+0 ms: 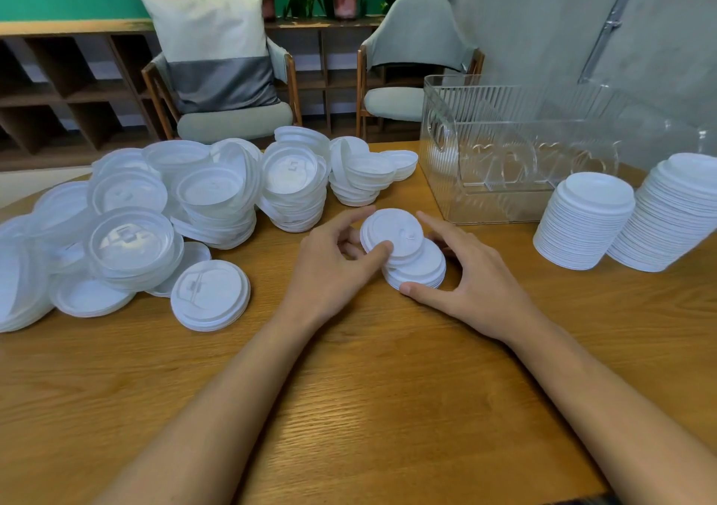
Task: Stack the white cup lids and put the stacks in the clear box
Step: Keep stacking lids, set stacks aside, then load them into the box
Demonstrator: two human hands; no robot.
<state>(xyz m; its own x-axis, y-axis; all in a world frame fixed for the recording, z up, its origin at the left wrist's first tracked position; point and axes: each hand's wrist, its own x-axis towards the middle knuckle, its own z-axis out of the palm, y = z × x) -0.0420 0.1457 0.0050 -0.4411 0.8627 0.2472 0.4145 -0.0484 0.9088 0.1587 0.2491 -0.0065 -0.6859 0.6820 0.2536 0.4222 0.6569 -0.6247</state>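
Tilted lid (392,233), pinched by left hand (329,272) fingers, should be levelled and centred over short stack (421,272), cupped by right hand (475,287) fingers on bench (388,388) near clear box (504,163), then pressed.

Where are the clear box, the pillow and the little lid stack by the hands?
clear box (516,178): head view, its ribbed front wall.
pillow (209,27): head view, its white upper half.
little lid stack (394,229): head view, its tilted top lid.

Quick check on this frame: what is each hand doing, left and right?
Left hand: pinches the tilted top lids, thumb on top.
Right hand: grips the small lid stack beneath them, thumb at its front edge.
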